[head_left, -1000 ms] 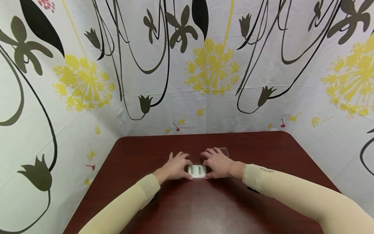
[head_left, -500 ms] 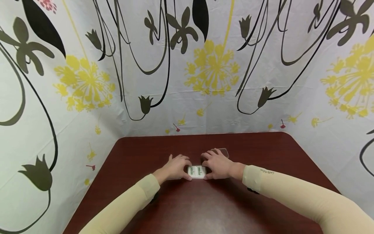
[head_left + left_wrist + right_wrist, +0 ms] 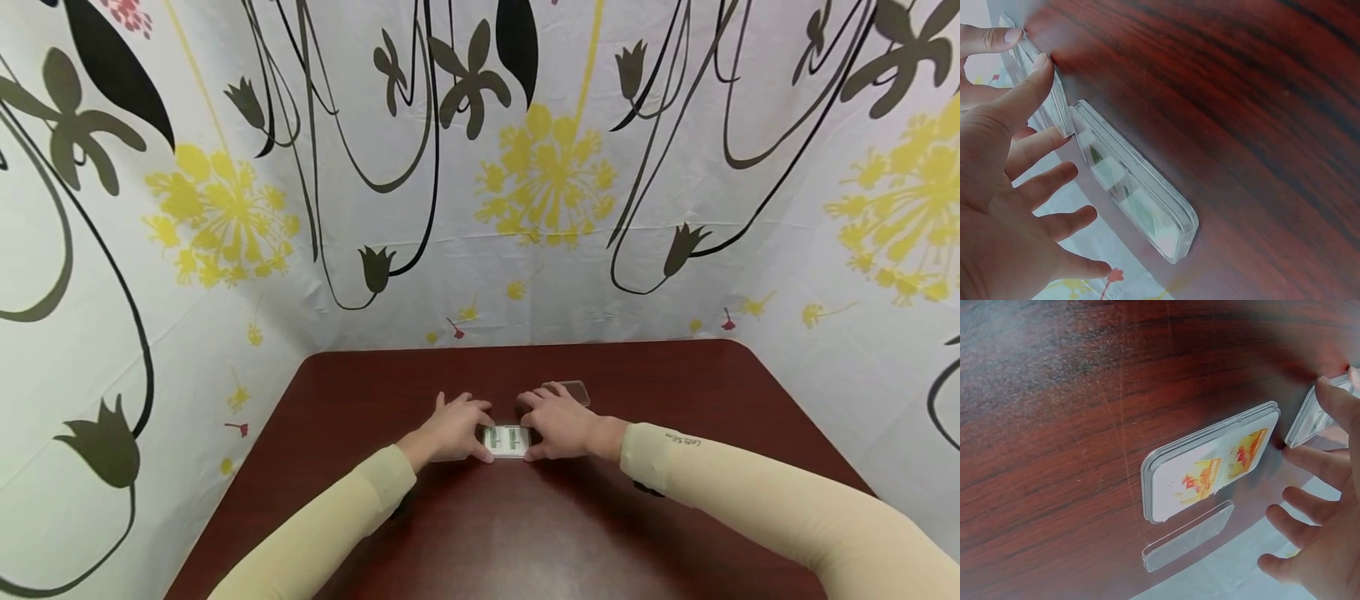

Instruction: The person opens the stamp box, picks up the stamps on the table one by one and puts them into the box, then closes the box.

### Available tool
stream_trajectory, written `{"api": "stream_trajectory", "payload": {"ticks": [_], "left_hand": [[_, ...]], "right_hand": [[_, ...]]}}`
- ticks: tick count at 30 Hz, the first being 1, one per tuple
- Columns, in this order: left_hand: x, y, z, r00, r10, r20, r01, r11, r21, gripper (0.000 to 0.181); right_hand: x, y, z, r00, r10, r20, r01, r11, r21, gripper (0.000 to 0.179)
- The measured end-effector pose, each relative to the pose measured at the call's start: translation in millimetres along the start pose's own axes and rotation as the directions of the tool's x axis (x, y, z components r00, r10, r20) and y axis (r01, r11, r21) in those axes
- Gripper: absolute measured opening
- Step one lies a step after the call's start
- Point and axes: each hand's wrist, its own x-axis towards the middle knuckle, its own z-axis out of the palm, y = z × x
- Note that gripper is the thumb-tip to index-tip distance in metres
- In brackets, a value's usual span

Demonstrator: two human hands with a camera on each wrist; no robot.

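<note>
A flat clear plastic case (image 3: 507,442) with white-and-green cards inside lies on the table between both hands. My left hand (image 3: 453,427) holds its left end, thumb at the near corner and index finger at the far one, the other fingers spread. At the right end my right hand (image 3: 558,423) grips it likewise between thumb and index finger. Beside the left hand, in the left wrist view, lies a second clear case (image 3: 1132,181) with greenish pictures. Next to the right hand is a third case (image 3: 1210,469) with orange-and-yellow pictures, mostly hidden in the head view.
A clear, thin plastic lid (image 3: 1191,537) lies on the table beyond the orange-pictured case. The dark red wooden table (image 3: 510,525) has rounded far corners. Behind it hangs a white curtain (image 3: 480,200) printed with flowers.
Both hands stay at the ends of the middle case. The head view shifts very slightly, and an edge of the left case now shows under the left wrist.
</note>
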Motion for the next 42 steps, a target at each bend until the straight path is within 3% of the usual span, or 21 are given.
{"api": "stream_trajectory", "payload": {"ticks": [26, 42], "left_hand": [[0.6, 10.5, 0.3, 0.992, -0.119, -0.032, 0.117, 0.992, -0.04, 0.059], [-5.3, 8.5, 2.9, 0.995, -0.091, -0.03, 0.09, 0.995, -0.05, 0.059]], "right_hand": [[0.0, -0.1, 2.2, 1.0, 0.007, 0.011, -0.008, 0.999, 0.051, 0.049], [-0.8, -0.4, 5.9, 1.0, 0.006, -0.011, -0.005, 0.999, 0.053, 0.049]]}}
